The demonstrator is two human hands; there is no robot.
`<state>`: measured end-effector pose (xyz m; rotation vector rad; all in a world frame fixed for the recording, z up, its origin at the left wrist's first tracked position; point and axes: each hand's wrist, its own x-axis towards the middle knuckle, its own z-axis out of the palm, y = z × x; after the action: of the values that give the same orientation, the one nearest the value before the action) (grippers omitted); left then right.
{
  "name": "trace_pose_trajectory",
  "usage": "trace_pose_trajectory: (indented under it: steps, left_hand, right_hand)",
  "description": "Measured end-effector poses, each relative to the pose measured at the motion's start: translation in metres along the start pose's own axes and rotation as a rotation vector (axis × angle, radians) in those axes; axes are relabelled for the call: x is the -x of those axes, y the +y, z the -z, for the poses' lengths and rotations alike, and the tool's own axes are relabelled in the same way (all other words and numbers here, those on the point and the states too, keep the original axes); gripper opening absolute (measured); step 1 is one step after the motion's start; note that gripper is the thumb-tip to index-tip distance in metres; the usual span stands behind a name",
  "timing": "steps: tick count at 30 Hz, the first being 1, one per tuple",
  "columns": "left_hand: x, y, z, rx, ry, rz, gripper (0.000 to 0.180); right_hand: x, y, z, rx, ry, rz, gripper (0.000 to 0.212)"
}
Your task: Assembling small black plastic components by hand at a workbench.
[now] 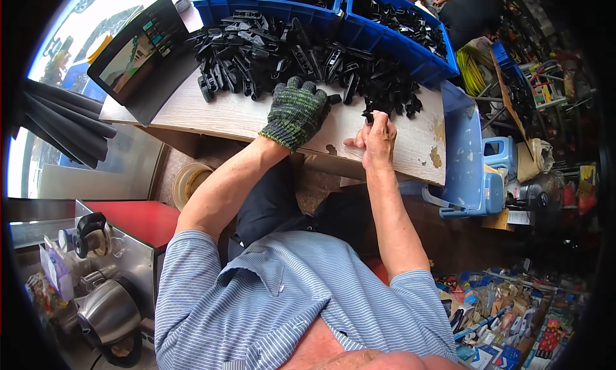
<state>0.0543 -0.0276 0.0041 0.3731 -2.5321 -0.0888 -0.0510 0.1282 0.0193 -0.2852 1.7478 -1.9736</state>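
- Strong daylight enters from the far left, where the large glass window is washed out almost to white.
- The pale wood-grained tabletop is brightly lit; dim shadow fills the space beneath its near edge.
- Among the heaped small black plastic clips, highlights pick out edges while gaps sink into black.
- Glare spots mark the rounded polished-steel kettle, near left.
- The right side is darker; its crowded multicoloured goods look soft, perhaps slightly out of focus.
- Fisheye distortion bows straight edges, and a black rim darkens the corners.
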Motion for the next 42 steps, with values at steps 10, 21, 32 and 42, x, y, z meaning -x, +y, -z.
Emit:
trace_pose_trajectory:
  steps: [10,21,32,42]
  left_hand:
    - [0.019,0.046,0.001,0.768,0.028,0.087,0.019]
    - [0.012,0.069,-0.013,0.826,-0.023,0.301,0.022]
    - [0.012,0.108,-0.007,0.707,0.009,0.304,0.03]
    - [0.003,0.025,0.031,0.179,0.082,0.295,0.034]
  right_hand:
    - [0.001,0.007,-0.003,-0.08,0.197,0.054,0.034]
    - [0.002,0.018,0.01,-0.002,0.147,0.129,0.032]
    - [-0.001,0.027,0.028,0.109,-0.062,0.347,0.025]
    - [0.001,-0.009,0.035,-0.149,0.202,-0.038,0.038]
